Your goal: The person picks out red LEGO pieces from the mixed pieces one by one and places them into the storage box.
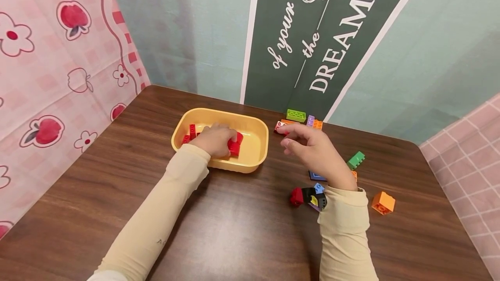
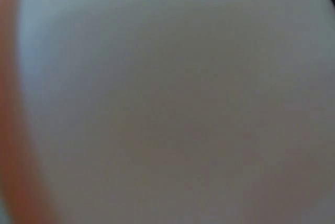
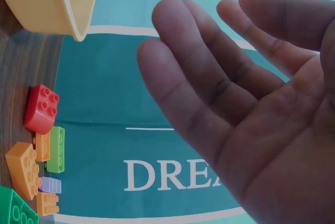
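Observation:
In the head view my left hand (image 1: 215, 140) reaches down into a yellow plastic tub (image 1: 258, 142). Its thumb and forefinger pinch a red toy brick (image 1: 235, 146), and more red bricks (image 1: 192, 131) lie at the tub's left end. The left wrist view is blurred over. My right hand (image 1: 314, 153) hovers above the table to the right of the tub, fingers loosely bent and palm bare in the right wrist view. Nearest its fingertips in the head view is another red brick (image 3: 43, 110), standing on the table.
Behind the right hand stand a lime brick (image 1: 296, 115), a purple brick (image 1: 310, 120) and orange ones. A green brick (image 1: 356, 160) and an orange block (image 1: 383, 203) lie further right. Close to the right sleeve is a black-and-red toy piece (image 1: 306, 197). A printed curtain hangs behind the table.

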### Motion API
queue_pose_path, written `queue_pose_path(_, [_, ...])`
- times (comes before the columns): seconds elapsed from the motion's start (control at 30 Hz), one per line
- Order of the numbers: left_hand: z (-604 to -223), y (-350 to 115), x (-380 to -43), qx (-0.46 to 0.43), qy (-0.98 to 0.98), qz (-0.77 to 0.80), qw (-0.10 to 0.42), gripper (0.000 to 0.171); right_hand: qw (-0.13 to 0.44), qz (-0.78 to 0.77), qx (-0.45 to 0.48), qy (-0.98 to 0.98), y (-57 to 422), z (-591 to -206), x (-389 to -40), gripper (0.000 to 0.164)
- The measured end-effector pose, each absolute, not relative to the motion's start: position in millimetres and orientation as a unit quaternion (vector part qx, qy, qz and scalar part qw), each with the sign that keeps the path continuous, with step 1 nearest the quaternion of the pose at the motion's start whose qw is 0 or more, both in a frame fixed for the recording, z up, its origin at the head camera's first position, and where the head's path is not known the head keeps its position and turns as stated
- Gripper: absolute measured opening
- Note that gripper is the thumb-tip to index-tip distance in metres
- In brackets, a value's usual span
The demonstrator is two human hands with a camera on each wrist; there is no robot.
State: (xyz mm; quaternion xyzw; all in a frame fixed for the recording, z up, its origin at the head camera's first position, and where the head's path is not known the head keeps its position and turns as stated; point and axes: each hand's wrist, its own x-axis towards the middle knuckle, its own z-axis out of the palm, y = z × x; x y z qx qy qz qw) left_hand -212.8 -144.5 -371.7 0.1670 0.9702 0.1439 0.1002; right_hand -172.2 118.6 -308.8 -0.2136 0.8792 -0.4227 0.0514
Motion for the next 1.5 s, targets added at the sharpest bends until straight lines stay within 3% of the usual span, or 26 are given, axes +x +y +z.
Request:
queue_pose_path(0.27, [-378, -140, -215, 0.147, 0.974, 0.121, 0.125, 0.019, 0.081, -0.357, -0.199, 0.909, 125, -309, -172, 0.027])
queue_pose_path(0.63, [-371, -153, -212, 0.126, 0.971, 0.150, 0.135, 0.032, 0.225, -0.203, -0.144, 0.942, 132, -319, -173, 0.012])
queue_pose_path(0.83, [-357, -172, -212, 0.110, 0.978, 0.157, 0.085, 0.038, 0.266, -0.124, -0.097, 0.951, 130, -325, -166, 0.019])
queue_pose_path(1.1, [-343, -206, -215, 0.016, 0.988, 0.155, 0.004, 0.047, 0.287, -0.101, -0.070, 0.950, 124, -340, -165, 0.023])
queue_pose_path(1.33, [-349, -226, -214, -0.038, 0.983, 0.170, 0.052, 0.059, 0.318, -0.094, -0.101, 0.938, 107, -355, -167, 0.016])
queue_pose_path(1.5, [-352, -232, -214, -0.056, 0.976, 0.187, 0.096, 0.065, 0.329, -0.170, -0.133, 0.919, 100, -356, -170, 0.018])
